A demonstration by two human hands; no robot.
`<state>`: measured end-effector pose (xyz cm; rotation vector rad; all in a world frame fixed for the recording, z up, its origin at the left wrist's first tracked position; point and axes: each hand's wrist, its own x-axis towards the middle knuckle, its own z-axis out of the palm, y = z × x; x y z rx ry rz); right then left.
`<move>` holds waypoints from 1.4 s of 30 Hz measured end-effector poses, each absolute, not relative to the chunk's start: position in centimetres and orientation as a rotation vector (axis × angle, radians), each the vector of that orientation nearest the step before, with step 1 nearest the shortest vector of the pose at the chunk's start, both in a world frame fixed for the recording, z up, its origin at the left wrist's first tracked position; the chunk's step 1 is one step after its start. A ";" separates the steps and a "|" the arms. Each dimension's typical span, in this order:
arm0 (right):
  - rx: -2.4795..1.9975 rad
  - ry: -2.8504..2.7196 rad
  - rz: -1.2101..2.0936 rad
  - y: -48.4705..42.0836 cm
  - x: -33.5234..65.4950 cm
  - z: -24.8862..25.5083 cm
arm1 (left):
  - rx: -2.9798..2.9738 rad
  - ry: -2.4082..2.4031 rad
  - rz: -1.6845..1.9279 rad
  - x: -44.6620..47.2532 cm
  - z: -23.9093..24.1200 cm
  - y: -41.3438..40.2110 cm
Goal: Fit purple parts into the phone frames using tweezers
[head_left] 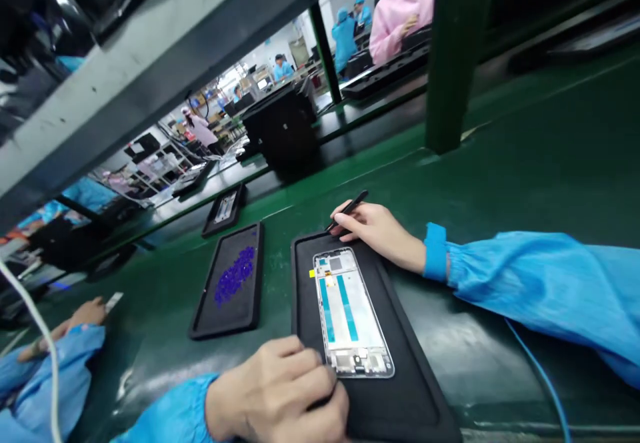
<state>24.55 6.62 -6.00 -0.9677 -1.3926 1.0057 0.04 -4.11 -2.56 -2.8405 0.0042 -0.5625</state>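
A phone frame (350, 316) with two teal strips and a yellow tab lies in a black foam tray (400, 343) in front of me. My right hand (383, 229) holds dark tweezers (355, 201) at the tray's far edge, their tip pointing down to the left. My left hand (287, 386) is curled over the near left part of the tray, close to the frame's lower corner. Its fingers are bent inward, and what they hold, if anything, is hidden. Both arms wear blue sleeves, and a blue band circles the right wrist.
To the left, a second black tray (200, 326) carries a pile of small purple-blue parts (235, 276). A smaller tray (241, 196) with another frame stands beyond. A co-worker's hand (93, 311) shows at far left. A green post (455, 63) and a slanting beam (200, 36) cross above the green bench.
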 end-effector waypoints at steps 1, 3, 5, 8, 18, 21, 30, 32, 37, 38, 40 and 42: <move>-0.964 -1.384 0.977 6.7 24.5 -6.1 | -2.852 0.014 -0.532 -0.2 -2.6 -4.6; -0.960 -1.384 0.922 6.5 24.5 -6.2 | -2.837 -0.014 -0.429 -0.6 -3.1 -5.4; -0.952 -1.403 0.866 6.1 24.6 -6.0 | -2.796 -0.092 -0.353 -0.9 -3.8 -6.1; -0.927 -1.446 0.772 4.6 24.8 -5.1 | -2.814 -0.213 -0.319 -1.5 -4.8 -6.1; -0.515 -1.879 0.093 -3.3 26.6 -3.5 | -2.719 -0.641 0.210 1.1 -2.7 4.0; -0.451 -2.057 0.008 -4.2 27.0 -4.4 | -2.670 -0.752 0.244 4.1 -1.4 8.9; -0.542 -2.170 0.097 -3.7 26.7 -5.4 | -2.490 -1.043 0.302 11.7 0.4 20.1; -0.613 -2.214 0.096 -3.4 26.9 -5.4 | -2.456 -1.064 0.303 12.6 0.5 20.5; -1.023 -2.456 -0.079 -1.3 27.9 -5.5 | -2.406 -1.030 0.281 12.3 0.5 17.3; -1.095 -2.489 -0.106 -0.7 28.2 -5.6 | -2.411 -1.004 0.280 11.7 0.6 16.0; -1.191 -2.502 -0.107 0.4 29.0 -5.7 | -2.434 -0.938 0.289 9.9 0.7 12.7; -1.260 -2.490 -0.071 1.4 29.8 -5.8 | -2.465 -0.883 0.299 7.4 0.3 8.7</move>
